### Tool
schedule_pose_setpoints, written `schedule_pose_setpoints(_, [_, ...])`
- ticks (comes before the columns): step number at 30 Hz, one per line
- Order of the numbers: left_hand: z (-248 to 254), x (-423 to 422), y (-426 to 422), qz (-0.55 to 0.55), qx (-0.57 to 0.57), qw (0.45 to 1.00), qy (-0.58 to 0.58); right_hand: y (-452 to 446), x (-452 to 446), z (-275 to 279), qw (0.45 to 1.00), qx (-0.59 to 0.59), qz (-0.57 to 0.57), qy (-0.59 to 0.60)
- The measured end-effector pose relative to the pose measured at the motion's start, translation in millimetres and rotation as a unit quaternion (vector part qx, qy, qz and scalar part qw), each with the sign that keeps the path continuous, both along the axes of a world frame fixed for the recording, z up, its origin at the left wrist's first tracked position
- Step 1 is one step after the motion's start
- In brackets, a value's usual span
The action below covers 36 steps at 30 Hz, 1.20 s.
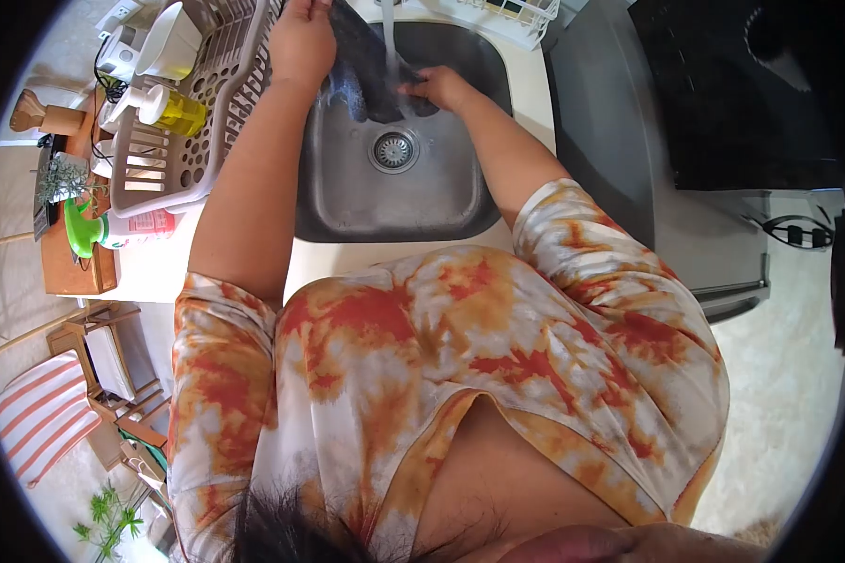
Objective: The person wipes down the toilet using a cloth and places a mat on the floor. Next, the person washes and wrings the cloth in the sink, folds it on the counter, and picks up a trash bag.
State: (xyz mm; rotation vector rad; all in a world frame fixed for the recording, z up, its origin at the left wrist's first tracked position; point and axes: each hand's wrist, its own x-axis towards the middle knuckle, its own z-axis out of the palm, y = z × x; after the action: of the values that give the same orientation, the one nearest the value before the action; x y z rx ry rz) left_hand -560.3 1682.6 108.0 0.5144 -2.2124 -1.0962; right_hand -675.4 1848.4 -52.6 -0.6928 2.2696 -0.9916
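Note:
Over the sink (347, 206), both hands hold a dark, wet, cloth-like item (371, 80) with a mottled blue patch on its left side; its exact kind is unclear. My left hand (302, 39) is closed on its upper left part at the top edge of the view. On the right, my right hand (438, 89) grips its lower right edge, with the fingers partly hidden. A stream of water (390, 38) runs down onto the item between the two hands. Below it the round metal drain (394, 150) shows.
Left of the sink stands a beige plastic dish rack (183, 202), beside a pump bottle of yellow liquid (180, 113) and a spray bottle with a green head (83, 228). A white wire basket (526, 21) sits at the back right. A grey appliance (601, 122) borders the counter's right side.

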Motion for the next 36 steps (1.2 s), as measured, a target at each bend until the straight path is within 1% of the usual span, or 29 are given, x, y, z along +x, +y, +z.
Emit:
schedule_pose_setpoints(1, [-20,-10,-15,-0.002,-0.083,0.994,0.064,0,4,7,0.999,0.039,0.005,-0.01])
schedule_pose_setpoints(4, [-18,-9,-13,0.001,-0.076,0.993,0.088,-5,-19,-49,0.996,0.072,0.039,0.04])
schedule_pose_setpoints(8, [-17,-7,-3,0.006,-0.063,0.995,0.075,0,-22,-48,0.989,0.126,0.049,0.059])
schedule_pose_setpoints(10, [-32,-11,-2,-0.062,-0.02,0.995,0.077,-3,-26,-55,0.957,0.201,0.138,0.159])
schedule_pose_setpoints(11, [-37,-11,0,-0.086,-0.075,0.993,0.038,-8,-22,-49,0.957,0.201,0.138,0.158])
schedule_pose_setpoints(12, [-44,-10,3,-0.085,-0.073,0.993,0.036,-15,-12,-35,0.989,-0.049,0.106,0.092])
schedule_pose_setpoints(13, [-53,-8,6,-0.128,-0.115,0.985,-0.015,-19,-5,-20,0.953,-0.295,0.068,0.02])
schedule_pose_setpoints(14, [-63,-6,7,-0.169,-0.155,0.971,-0.066,-21,-1,-2,0.953,-0.293,0.072,0.019])
schedule_pose_setpoints(15, [-78,-7,3,-0.203,-0.16,0.961,-0.096,-22,2,18,0.957,-0.274,0.097,-0.009])
schedule_pose_setpoints(16, [-89,-9,3,-0.202,-0.158,0.962,-0.097,-23,4,26,0.959,-0.254,0.119,-0.039])
schedule_pose_setpoints(17, [-99,-11,5,-0.163,-0.115,0.974,-0.104,-30,-8,11,0.972,-0.188,0.139,0.01])
schedule_pose_setpoints(18, [-114,-16,4,-0.124,-0.074,0.983,-0.11,-30,-5,11,0.973,-0.188,0.137,0.009])
schedule_pose_setpoints(19, [-136,-21,-1,-0.144,0.048,0.984,-0.098,-29,-1,11,0.965,-0.224,0.132,0.042])
schedule_pose_setpoints(20, [-143,-21,-4,-0.145,0.048,0.983,-0.099,-29,1,9,0.955,-0.258,0.127,0.075])
schedule_pose_setpoints(21, [-150,-21,-8,-0.19,0.11,0.97,-0.107,-30,2,7,0.955,-0.259,0.128,0.072])
schedule_pose_setpoints(22, [-157,-20,-13,-0.232,0.172,0.95,-0.114,-31,3,5,0.968,-0.224,0.089,0.069])
schedule_pose_setpoints(23, [-161,-16,-17,-0.229,0.173,0.951,-0.118,-32,6,2,0.979,-0.187,0.051,0.065])
schedule_pose_setpoints(24, [-164,-10,-20,-0.248,0.162,0.942,-0.161,-32,12,9,0.979,-0.188,0.053,0.059])
schedule_pose_setpoints(25, [-165,-5,-23,-0.267,0.149,0.93,-0.203,-31,14,18,0.98,-0.193,0.007,0.046])
schedule_pose_setpoints(26, [-165,-2,-24,-0.265,0.148,0.931,-0.204,-31,14,26,0.979,-0.199,-0.039,0.036])
schedule_pose_setpoints(27, [-164,3,-23,-0.255,0.077,0.926,-0.269,-39,7,10,0.94,-0.336,-0.051,0.021])
schedule_pose_setpoints(28, [-163,5,-23,-0.243,0.006,0.912,-0.33,-38,0,-5,0.94,-0.337,-0.048,0.02])
schedule_pose_setpoints(29, [-158,2,-22,-0.24,0.006,0.913,-0.329,-34,5,8,0.925,-0.361,-0.07,-0.099])
schedule_pose_setpoints(30, [-152,-3,-19,-0.235,0.04,0.919,-0.315,-32,7,13,0.895,-0.378,-0.09,-0.218])
schedule_pose_setpoints(31, [-145,-6,-16,-0.23,0.076,0.923,-0.301,-37,-3,-9,0.927,-0.335,-0.036,-0.165])
schedule_pose_setpoints(32, [-145,-11,-17,-0.228,0.079,0.923,-0.3,-39,2,-11,0.928,-0.332,-0.034,-0.166])
schedule_pose_setpoints(34, [-145,-24,-20,-0.253,0.008,0.965,-0.065,-43,14,-16,0.923,-0.365,0.006,-0.123])
schedule_pose_setpoints(35, [-136,-26,-20,-0.245,0.016,0.965,-0.09,-38,15,2,0.932,-0.332,0.045,-0.136])
schedule_pose_setpoints(36, [-133,-28,-21,-0.243,0.017,0.966,-0.089,-38,18,6,0.933,-0.33,0.048,-0.137])
